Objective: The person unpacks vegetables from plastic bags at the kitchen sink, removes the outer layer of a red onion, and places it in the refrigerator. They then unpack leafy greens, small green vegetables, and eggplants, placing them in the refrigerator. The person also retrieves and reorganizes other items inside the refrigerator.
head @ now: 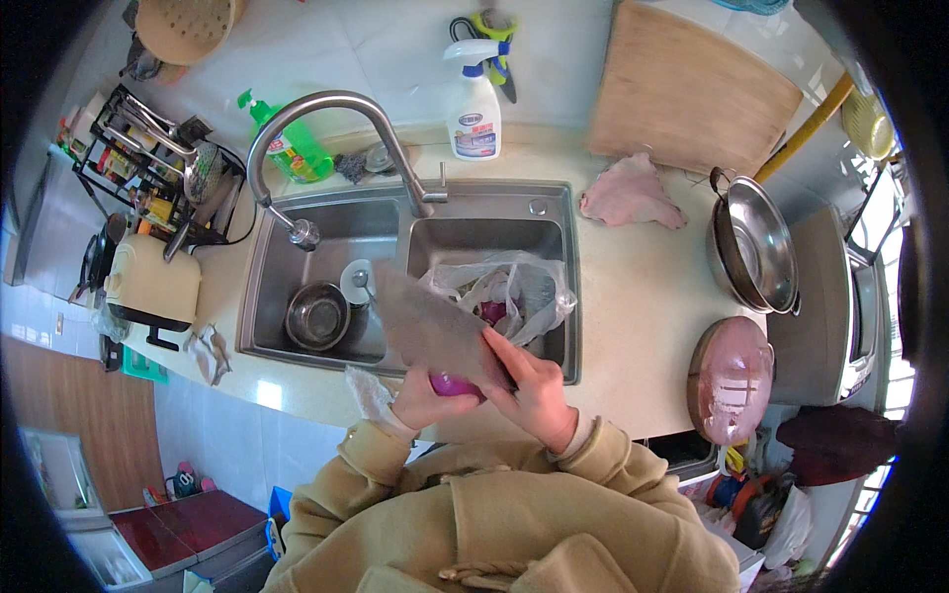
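In front of my body, at the sink's near rim, my right hand [535, 396] grips a kitchen cleaver [434, 319]. Its broad grey blade, blurred, points up and left over the divider between the basins. My left hand [426, 402] holds a shiny purple vegetable [454, 384], likely an onion, close under the blade; the blade and my fingers cover much of it. Whether the edge touches it I cannot tell. Crumpled white material [369, 393] lies against my left wrist. A clear plastic bag [549, 285] with purple and pale pieces inside sits in the right basin.
The double steel sink [574, 259] holds a metal bowl [317, 315] and a white dish [356, 280] on the left, under the arched faucet [326, 96]. Rightward are a pink cloth [630, 193], steel pans [756, 237] and a round board [730, 378]. Bottles [474, 118] stand behind.
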Demonstrator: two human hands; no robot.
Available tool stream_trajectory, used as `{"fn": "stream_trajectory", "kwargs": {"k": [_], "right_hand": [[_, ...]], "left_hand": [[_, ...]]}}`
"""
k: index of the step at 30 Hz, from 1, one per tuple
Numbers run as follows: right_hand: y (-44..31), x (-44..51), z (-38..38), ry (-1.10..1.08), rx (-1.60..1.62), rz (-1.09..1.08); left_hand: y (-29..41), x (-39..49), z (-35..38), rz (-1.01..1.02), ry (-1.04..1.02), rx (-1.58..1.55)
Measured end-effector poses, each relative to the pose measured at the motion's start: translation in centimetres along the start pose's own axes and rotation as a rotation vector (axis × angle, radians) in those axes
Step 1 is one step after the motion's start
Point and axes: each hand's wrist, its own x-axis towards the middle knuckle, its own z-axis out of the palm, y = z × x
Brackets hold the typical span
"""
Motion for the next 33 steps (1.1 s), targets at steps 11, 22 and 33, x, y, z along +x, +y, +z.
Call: {"fn": "stream_trajectory", "kwargs": {"k": [11, 22, 33], "right_hand": [[0.4, -0.6, -1.0, -0.213, -0.252, -0.3], [1.2, -0.2, -0.4, -0.223, -0.22, -0.256], [1.7, -0.5, 0.4, -0.254, -0.186, -0.182]], "left_hand": [[0.0, 0.5, -1.8, -0.003, 0.244, -0.297], [0.1, 1.1, -1.1, -0.187, 0.278, -0.279], [-1.1, 1.5, -1.9, -0.166, 0.301, -0.276]]}}
